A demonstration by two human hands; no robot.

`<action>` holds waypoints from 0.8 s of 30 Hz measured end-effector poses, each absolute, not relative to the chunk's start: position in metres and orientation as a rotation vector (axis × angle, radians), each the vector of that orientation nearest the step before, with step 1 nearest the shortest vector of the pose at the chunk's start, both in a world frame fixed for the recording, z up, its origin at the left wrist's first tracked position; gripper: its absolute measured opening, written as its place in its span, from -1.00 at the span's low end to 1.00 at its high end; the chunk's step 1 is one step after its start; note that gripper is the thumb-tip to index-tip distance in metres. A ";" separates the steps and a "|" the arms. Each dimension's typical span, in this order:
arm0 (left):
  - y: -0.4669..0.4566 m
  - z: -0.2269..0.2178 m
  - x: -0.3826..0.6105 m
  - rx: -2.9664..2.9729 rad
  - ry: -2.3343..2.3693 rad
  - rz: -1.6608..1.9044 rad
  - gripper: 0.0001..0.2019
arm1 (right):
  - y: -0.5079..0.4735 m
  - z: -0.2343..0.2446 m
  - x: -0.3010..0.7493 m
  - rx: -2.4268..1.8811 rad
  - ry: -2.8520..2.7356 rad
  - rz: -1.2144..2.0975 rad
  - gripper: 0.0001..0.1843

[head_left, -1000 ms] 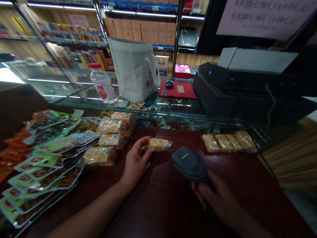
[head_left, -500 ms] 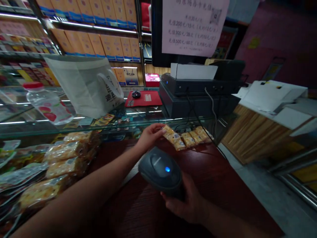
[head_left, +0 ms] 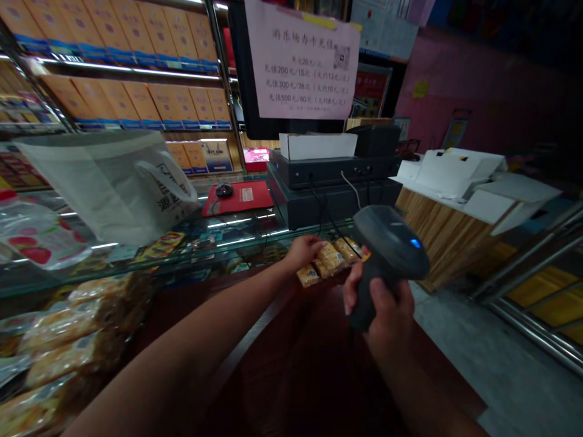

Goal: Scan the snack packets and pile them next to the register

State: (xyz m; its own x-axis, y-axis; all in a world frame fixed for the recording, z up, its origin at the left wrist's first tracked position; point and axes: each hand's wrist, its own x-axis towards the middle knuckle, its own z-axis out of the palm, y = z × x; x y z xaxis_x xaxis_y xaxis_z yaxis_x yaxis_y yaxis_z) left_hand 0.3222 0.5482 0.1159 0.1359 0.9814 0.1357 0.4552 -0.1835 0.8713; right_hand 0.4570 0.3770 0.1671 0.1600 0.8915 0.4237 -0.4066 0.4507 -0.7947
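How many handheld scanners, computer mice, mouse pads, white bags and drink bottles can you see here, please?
handheld scanner: 1, held in the right hand
computer mouse: 1
red mouse pad: 1
white bag: 1
drink bottle: 1
Total: 5

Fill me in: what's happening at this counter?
A person stands at a dark red wooden counter. Their left hand rests on the left end of a row of small clear-wrapped yellow snack packets; whether it grips one is unclear. Their right hand grips a dark grey handheld barcode scanner, blue light lit, held just right of that row. A pile of similar packets lies at the far left.
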 end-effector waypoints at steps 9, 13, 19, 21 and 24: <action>0.534 0.131 0.331 2.048 1.697 0.805 -0.67 | 0.394 0.177 0.471 -0.570 -0.910 0.841 -0.69; 0.480 0.141 0.315 2.154 1.817 0.774 -0.62 | 0.393 0.168 0.465 -0.584 -0.919 0.930 -0.70; 0.369 0.161 0.204 2.548 1.911 0.731 -0.66 | 0.384 0.157 0.458 -0.708 -1.045 1.028 -0.76; 0.340 0.175 0.145 2.453 2.253 0.660 -0.68 | 0.381 0.154 0.455 -0.763 -1.089 1.033 -0.75; 0.312 0.195 0.060 1.986 2.802 0.435 -0.55 | 0.378 0.146 0.451 -0.810 -1.130 1.025 -0.75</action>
State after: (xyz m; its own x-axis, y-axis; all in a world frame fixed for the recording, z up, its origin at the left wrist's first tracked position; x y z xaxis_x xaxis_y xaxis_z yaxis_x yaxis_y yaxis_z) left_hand 0.0597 0.3121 0.1955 -0.3079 0.8655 0.3951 0.9446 0.3279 0.0177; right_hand 0.4509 0.3782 0.1461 0.0979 0.9407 0.3248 -0.2316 0.3390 -0.9118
